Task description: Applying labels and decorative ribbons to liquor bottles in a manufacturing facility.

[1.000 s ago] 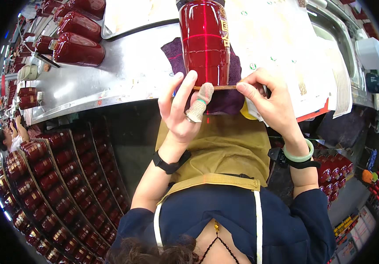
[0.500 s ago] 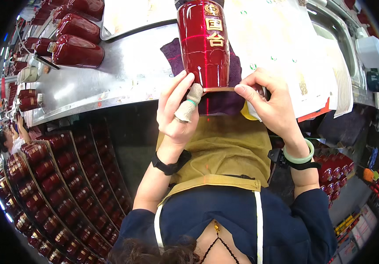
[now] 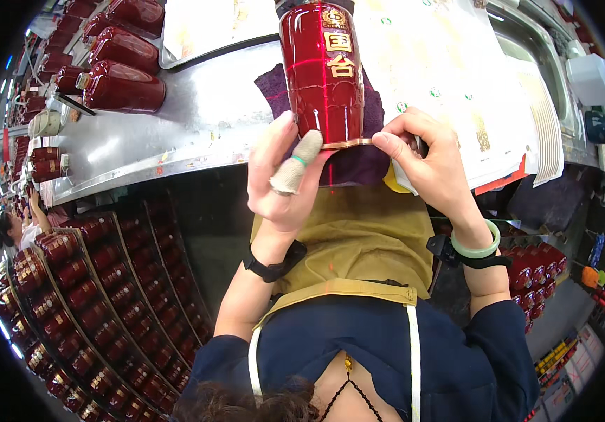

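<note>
A glossy dark red bottle [image 3: 322, 74] with raised gold characters lies on a purple cloth [image 3: 272, 88], its bottom end toward me. A red cross of light falls on it. Along that end runs a thin, shiny gold strip [image 3: 350, 144], slightly bowed. My left hand [image 3: 280, 169] has it pinched at the left end, the index finger in a beige finger cot [image 3: 295, 165] with a green band. Between thumb and bent fingers, my right hand [image 3: 425, 151] grips the strip's right end. Something dark shows partly inside that hand; I cannot make it out.
White printed sheets [image 3: 450, 63] cover the bench's right side, beside a metal basin [image 3: 527, 42]. More red bottles [image 3: 125, 86] lie at the left of the metal bench [image 3: 197, 105]. Racks of red bottles [image 3: 98, 281] stand below left. Another person [image 3: 21, 225] is at the far left.
The bottle has shifted slightly left. My left index finger has tilted over the strip's end, and the strip now bows and glints. My right hand has hardly moved.
</note>
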### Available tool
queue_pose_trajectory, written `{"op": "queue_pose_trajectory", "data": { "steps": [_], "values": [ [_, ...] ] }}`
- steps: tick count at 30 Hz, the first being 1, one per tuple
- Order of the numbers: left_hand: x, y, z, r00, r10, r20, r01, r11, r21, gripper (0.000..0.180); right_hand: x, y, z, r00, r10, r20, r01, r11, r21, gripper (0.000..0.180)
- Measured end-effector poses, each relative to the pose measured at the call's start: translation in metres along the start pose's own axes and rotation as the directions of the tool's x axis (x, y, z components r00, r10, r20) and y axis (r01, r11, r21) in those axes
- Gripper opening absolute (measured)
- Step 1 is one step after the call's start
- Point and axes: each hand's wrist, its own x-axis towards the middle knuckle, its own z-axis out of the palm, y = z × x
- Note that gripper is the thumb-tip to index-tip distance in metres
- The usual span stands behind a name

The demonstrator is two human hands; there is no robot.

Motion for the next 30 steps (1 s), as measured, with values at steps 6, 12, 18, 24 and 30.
{"op": "queue_pose_trajectory", "data": {
  "steps": [6,12,18,24,30],
  "values": [
    [-0.003,0.004,0.000,0.992,-0.121,-0.044,0.118,0.990,-0.074,0.039,-0.001,-0.031,0.000,0.995,-0.090,0.038,0.083,0.985,0.149,0.014],
    [-0.008,0.004,-0.002,0.986,-0.163,-0.036,0.162,0.987,-0.009,0.041,0.001,-0.040,-0.005,0.985,-0.169,0.023,0.163,0.972,0.168,0.010],
    [-0.006,0.003,-0.002,1.000,0.002,0.009,-0.004,0.987,0.161,0.043,-0.006,-0.003,-0.012,0.995,-0.094,-0.022,0.093,0.995,-0.020,0.014],
    [-0.003,0.006,0.003,0.998,-0.008,-0.060,0.013,0.996,0.091,0.043,-0.004,0.008,-0.006,0.996,-0.078,-0.047,0.076,0.996,-0.051,0.016],
    [0.010,0.012,0.001,0.981,0.172,0.086,-0.191,0.930,0.314,0.040,-0.004,0.012,-0.002,0.999,0.000,-0.043,-0.001,1.000,-0.015,0.017]
  ]
}}
